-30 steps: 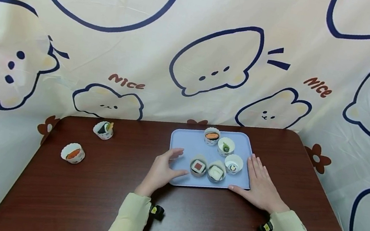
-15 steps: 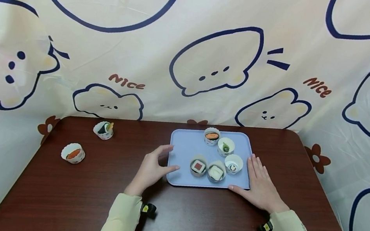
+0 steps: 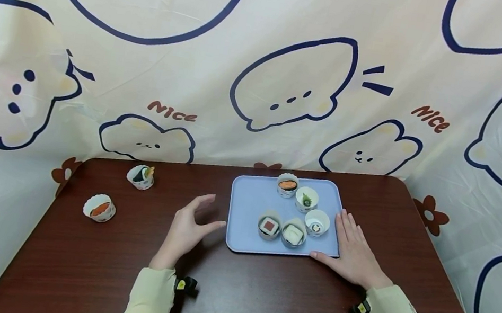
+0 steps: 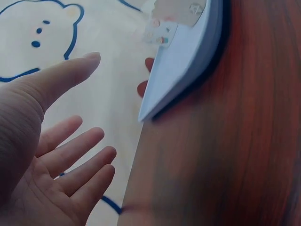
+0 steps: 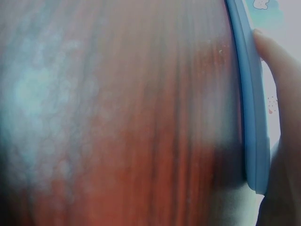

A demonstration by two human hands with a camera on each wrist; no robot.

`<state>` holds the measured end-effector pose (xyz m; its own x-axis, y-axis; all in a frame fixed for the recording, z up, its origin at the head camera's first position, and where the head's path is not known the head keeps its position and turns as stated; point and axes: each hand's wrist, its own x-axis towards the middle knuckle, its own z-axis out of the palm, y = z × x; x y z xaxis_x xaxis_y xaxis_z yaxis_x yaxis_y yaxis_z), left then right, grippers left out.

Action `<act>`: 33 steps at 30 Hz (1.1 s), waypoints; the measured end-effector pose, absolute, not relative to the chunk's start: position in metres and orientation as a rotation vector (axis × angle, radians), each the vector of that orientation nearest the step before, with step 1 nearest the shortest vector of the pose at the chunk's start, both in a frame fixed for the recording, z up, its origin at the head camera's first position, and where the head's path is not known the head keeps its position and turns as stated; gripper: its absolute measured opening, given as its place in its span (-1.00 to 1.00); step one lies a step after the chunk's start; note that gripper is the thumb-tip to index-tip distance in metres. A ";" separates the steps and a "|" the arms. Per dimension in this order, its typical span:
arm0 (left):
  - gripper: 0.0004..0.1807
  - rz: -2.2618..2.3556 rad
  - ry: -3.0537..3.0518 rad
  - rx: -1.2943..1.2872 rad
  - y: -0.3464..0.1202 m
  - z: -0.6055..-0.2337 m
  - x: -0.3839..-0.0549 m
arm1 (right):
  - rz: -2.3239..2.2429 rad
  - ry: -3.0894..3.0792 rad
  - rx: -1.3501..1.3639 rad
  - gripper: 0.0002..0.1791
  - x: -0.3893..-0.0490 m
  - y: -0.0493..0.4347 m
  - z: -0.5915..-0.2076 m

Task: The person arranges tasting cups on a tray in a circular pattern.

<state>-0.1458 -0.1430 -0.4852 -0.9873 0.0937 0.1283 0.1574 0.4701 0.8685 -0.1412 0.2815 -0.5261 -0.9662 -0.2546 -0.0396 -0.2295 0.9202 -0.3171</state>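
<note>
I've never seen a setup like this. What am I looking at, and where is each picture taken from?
There's no robot here, just a person's two bare hands, with a small black camera at each wrist. The wide picture comes from a camera worn on the head; the two closer ones come from the wrists. On the brown table lies a blue tray bearing five cups of what looks like sushi. Two more cups stand on the table, farther left. The left hand is open beside the tray, holding nothing. The right hand rests against the tray's right side, fingers straight.
</note>
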 end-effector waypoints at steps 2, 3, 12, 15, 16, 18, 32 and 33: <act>-0.19 -1.560 -2.633 -0.216 -0.150 -0.485 -0.145 | -0.480 2.999 -0.377 0.41 -0.141 0.282 -0.526; -0.20 -1.555 -2.632 -0.208 -0.153 -0.485 -0.144 | -0.480 3.000 -0.377 0.41 -0.141 0.281 -0.526; -0.18 -1.513 -2.623 -0.085 -0.182 -0.485 -0.136 | -0.478 3.004 -0.375 0.40 -0.140 0.281 -0.528; -0.19 -1.497 -2.615 -0.042 -0.191 -0.484 -0.132 | -0.479 3.002 -0.374 0.40 -0.140 0.281 -0.528; -0.19 -1.491 -2.612 -0.025 -0.194 -0.484 -0.130 | -0.479 3.002 -0.373 0.40 -0.140 0.281 -0.528; -0.20 -1.476 -2.601 0.005 -0.199 -0.483 -0.128 | -0.479 3.001 -0.374 0.40 -0.139 0.281 -0.528; -0.20 -1.390 -2.477 0.241 -0.237 -0.475 -0.112 | -0.464 3.010 -0.374 0.40 -0.140 0.281 -0.528; -0.20 -1.379 -2.458 0.258 -0.240 -0.474 -0.111 | -0.463 3.012 -0.375 0.40 -0.140 0.281 -0.528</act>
<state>-0.1107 -0.2401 -0.4741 -0.9357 -0.3038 0.1793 -0.0053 0.5202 0.8540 -0.1402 0.2814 -0.5284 -0.9676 -0.2505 -0.0334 -0.2289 0.9247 -0.3042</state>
